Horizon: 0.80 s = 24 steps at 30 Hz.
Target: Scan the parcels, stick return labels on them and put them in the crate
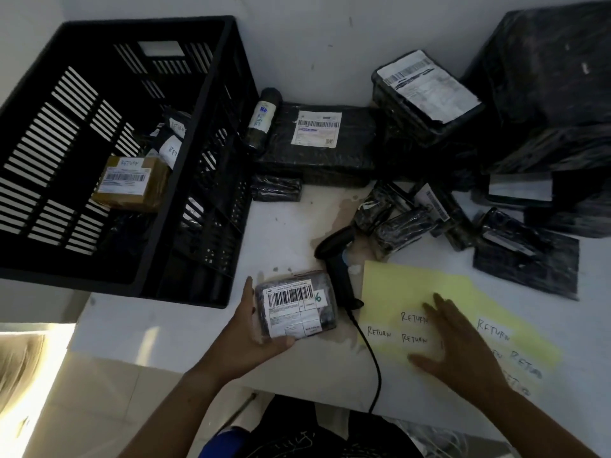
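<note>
Observed at the near edge of the counter (pixel 284 233): the left hand (pixel 261 328) grips a small grey-wrapped parcel (pixel 294 307), thumb under its near edge and fingers up its left side. The parcel's barcode faces upward. No return label is visible on it.

The right hand (pixel 463 342) holds nothing. Its fingers are straight and spread over the yellow label sheet (pixel 396 285), among handwritten "RETURN" stickers. Whether the palm touches the sheet or hangs just above it cannot be told.

The scanner (pixel 335 256) lies on the counter between parcel and sheet, in neither hand, with its cable running off the near edge.

The black crate (pixel 148 23) stands to the left, just beside the held parcel. It contains a brown parcel (pixel 132 183) and darker ones marked "RETURN". A pile of black-wrapped parcels (pixel 330 143) sits at the back and right of the counter.

Assessment: the step in hand appears to be labelling. The next move calls for a fingertip to lift one sticker by its edge and peel it clean. It should then be pressed onto a bare patch of wrap, clear of the barcode. The left hand must keep the parcel level and steady meanwhile.
</note>
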Motion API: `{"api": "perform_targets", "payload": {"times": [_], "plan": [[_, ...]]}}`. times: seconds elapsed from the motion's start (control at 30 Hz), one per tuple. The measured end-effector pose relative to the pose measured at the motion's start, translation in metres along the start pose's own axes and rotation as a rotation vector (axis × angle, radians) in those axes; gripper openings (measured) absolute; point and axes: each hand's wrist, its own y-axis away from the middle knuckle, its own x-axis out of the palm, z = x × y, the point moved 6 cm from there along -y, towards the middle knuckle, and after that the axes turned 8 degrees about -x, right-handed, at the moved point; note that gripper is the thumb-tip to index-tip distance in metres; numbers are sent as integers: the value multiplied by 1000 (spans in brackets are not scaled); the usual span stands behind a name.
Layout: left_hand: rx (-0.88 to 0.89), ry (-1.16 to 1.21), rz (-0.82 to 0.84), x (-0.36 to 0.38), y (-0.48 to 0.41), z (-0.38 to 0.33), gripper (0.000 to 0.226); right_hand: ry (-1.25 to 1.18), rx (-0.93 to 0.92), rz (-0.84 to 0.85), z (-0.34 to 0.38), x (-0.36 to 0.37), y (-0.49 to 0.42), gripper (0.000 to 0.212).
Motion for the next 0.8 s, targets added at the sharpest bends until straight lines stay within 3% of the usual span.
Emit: {"api": "perform_targets", "payload": {"times": [0.07, 0.13, 0.17, 0.23, 0.3, 0.37, 0.47, 0.57, 0.7, 0.8], "plan": [[87, -58, -237, 2, 14, -13, 114, 39, -56, 34, -1, 12, 2, 111], [257, -222, -528, 11, 33, -32, 89, 37, -103, -12, 2, 12, 0, 102], [376, -297, -593, 26, 42, -43, 76, 26, -122, -40, 5, 11, -3, 92], [572, -411, -461, 75, 51, -71, 48, 16, -163, -94, 11, 5, -9, 72], [674, -614, -267, 131, 48, -84, 39, 10, -200, -129, 14, 3, -17, 57], [642, -833, -140, 177, 31, -80, 49, 14, -207, -132, 12, 6, -25, 56], [445, -1084, -53, 210, -3, -66, 65, 73, -166, -149, 11, 4, -36, 60], [279, -1179, -95, 212, -17, -70, 72, 64, -219, -206, 19, -8, -47, 54], [246, -1298, -107, 214, -27, -71, 70, -61, -347, -164, 23, -12, -68, 44], [256, -1254, -117, 216, -29, -66, 68, -83, -449, -157, 24, -12, -78, 35]]}}
